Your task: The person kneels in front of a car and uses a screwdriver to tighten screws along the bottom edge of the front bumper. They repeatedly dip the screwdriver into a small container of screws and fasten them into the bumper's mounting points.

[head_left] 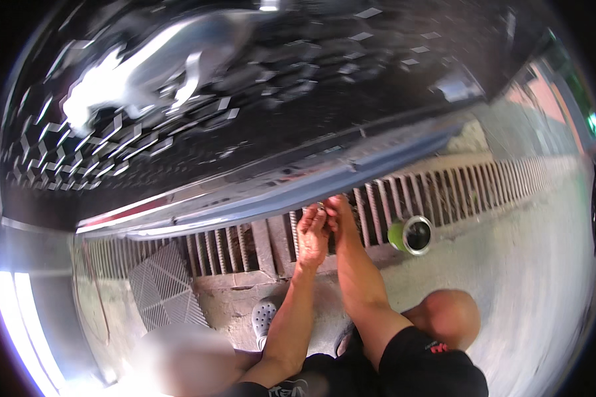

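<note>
Both of my hands meet under the lower edge of a vehicle's front bumper point(265, 198), which has a blue-grey strip along its bottom. My left hand point(313, 235) has its fingers curled and closed, with the fingertips just below the strip. Beside it, my right hand point(338, 213) is partly hidden behind the left fingers, and its visible fingers are bent together. Whatever the fingers hold is too small to make out. To the right of my hands, a green can point(410, 235) with a silver rim and a dark inside is at the grate's near edge.
A ribbed metal drain grate point(444, 195) runs across the floor below the bumper. Overhead hangs the black honeycomb grille point(278, 86) with a silver emblem point(159, 63). A grey ridged floor tile point(167, 288) lies at left. My knees and a grey clog point(263, 317) are near.
</note>
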`<state>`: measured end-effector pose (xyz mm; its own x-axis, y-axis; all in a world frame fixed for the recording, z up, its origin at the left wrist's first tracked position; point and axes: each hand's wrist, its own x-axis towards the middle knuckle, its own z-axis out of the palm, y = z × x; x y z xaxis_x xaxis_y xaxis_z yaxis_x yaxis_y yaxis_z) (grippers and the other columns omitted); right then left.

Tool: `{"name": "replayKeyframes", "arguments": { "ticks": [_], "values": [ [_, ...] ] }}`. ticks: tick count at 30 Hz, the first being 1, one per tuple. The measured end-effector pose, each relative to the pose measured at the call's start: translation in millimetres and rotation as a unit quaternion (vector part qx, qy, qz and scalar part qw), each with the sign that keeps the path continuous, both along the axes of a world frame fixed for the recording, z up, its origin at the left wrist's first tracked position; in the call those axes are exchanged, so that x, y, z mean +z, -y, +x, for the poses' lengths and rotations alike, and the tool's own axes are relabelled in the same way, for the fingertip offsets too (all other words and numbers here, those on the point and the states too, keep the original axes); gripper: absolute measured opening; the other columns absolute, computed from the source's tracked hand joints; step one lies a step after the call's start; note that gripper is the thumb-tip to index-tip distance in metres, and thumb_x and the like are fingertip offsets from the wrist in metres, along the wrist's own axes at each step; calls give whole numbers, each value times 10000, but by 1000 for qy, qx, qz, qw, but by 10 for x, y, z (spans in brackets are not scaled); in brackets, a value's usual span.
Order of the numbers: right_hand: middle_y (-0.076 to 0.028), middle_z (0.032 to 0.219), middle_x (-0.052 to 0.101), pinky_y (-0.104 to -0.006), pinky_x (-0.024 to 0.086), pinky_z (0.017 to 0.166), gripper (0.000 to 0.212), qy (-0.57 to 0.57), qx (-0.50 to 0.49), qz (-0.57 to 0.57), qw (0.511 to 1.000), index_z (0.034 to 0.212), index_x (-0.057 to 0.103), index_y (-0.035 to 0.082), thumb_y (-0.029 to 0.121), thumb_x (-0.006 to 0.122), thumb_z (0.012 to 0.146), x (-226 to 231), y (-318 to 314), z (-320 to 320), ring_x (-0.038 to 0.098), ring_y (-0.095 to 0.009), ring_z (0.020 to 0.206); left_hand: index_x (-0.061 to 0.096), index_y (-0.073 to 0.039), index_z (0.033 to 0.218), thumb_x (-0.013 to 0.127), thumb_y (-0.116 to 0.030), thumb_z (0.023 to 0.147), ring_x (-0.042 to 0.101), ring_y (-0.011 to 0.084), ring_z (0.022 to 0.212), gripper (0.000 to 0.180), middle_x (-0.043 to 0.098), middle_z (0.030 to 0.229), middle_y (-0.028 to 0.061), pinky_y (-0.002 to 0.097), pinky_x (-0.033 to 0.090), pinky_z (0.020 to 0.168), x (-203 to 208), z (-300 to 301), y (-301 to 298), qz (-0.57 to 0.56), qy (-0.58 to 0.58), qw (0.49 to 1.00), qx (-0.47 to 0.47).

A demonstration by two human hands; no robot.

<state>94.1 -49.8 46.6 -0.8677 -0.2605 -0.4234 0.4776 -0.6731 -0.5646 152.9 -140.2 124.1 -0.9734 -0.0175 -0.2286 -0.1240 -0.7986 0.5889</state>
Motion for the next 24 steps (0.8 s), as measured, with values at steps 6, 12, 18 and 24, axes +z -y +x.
{"name": "replayKeyframes", "arguments": {
  "ticks": [6, 12, 18, 24],
  "values": [
    [1, 741, 599, -248, 377, 380, 244, -55, 78, -3, 995, 970, 623, 143, 321, 492, 1074, -810, -618, -768, 483, -98, 474, 601, -67, 1200, 599, -170, 1028, 644, 126, 850, 201, 703, 1009, 72, 284, 525, 769, 181, -157, -81, 30, -133, 991, 7],
    [-71, 1097, 660, -254, 556, 683, 310, -192, 64, 25, 979, 1250, 593, 7, 221, 597, 1026, -670, -133, -380, 627, -141, 828, 636, -52, 1189, 592, -273, 1055, 602, 69, 781, 262, 669, 917, -7, 250, 501, 718, -4, 158, 229, -24, -74, 996, 47],
    [-173, 1299, 608, -479, 464, 1042, 447, -147, 145, -199, 958, 1299, 570, -59, 282, 603, 1012, -286, -27, -369, 556, -291, 1176, 568, 2, 1293, 669, -293, 1000, 622, 144, 1130, 428, 644, 1232, 73, 313, 513, 972, -450, 113, 398, 65, -225, 967, 103],
    [-167, 1231, 633, -372, 531, 967, 355, -323, 102, 239, 910, 1277, 569, -67, 197, 529, 1043, -489, -147, -200, 621, -237, 1080, 536, 17, 1338, 604, -349, 1028, 535, 193, 1296, 484, 592, 1322, 107, 340, 418, 1096, -649, 200, 121, -91, -216, 965, 119]
  ]
}}
